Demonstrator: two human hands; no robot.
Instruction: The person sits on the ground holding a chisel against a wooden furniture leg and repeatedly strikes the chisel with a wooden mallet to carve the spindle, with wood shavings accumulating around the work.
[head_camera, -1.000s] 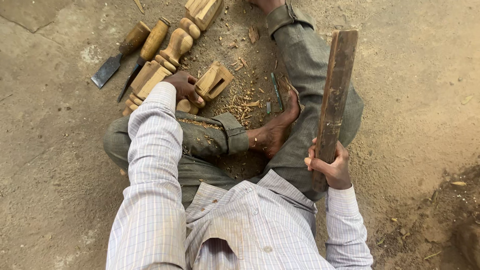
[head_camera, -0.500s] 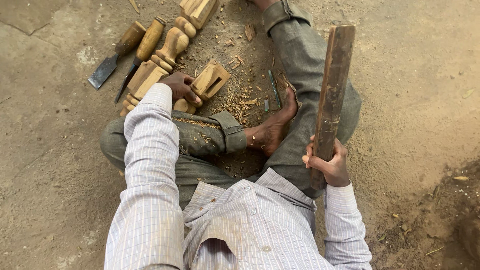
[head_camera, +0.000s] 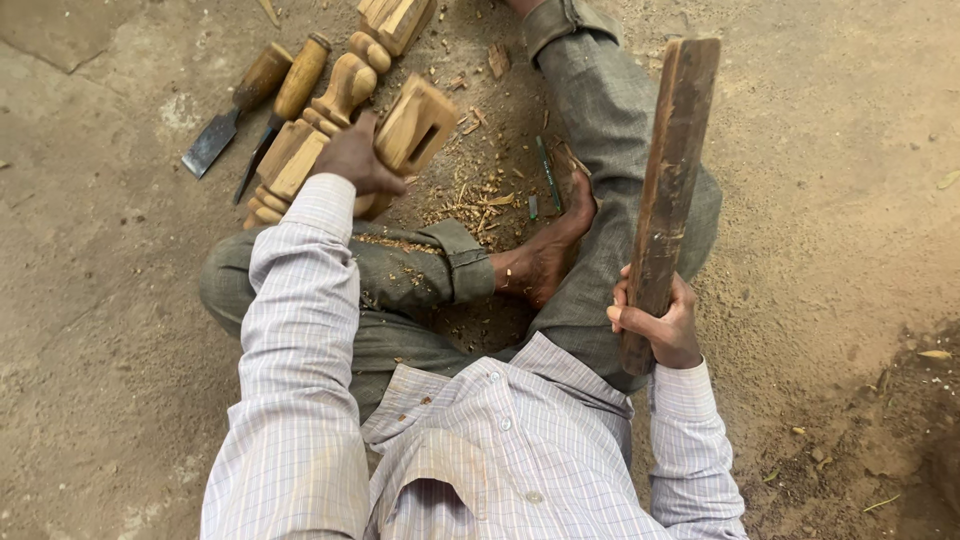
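The left hand (head_camera: 355, 160) wraps around the lower end of a short carved wooden block (head_camera: 410, 130) with a slot cut in its side, fingers closed on it so the piece is lifted and tilted up off the ground just in front of the bent left knee, probably to bring its face into view. The right hand (head_camera: 655, 325) is closed in a fist around the bottom of a long, dark, flat wooden batten (head_camera: 670, 190), which stands nearly upright beside the right leg, held like a mallet at rest. Just beyond the block lies a longer turned wooden post (head_camera: 320, 120), with rounded beads and square sections, flat on the ground and touching or nearly touching the left hand. To its left, two chisels (head_camera: 250, 100) with wooden handles lie side by side within easy reach. Wood chips and shavings (head_camera: 475, 195) are scattered between the legs, near the bare foot (head_camera: 545, 250), and a thin green pencil-like stick (head_camera: 548, 172) lies among them on the dusty ground (head_camera: 850, 200).
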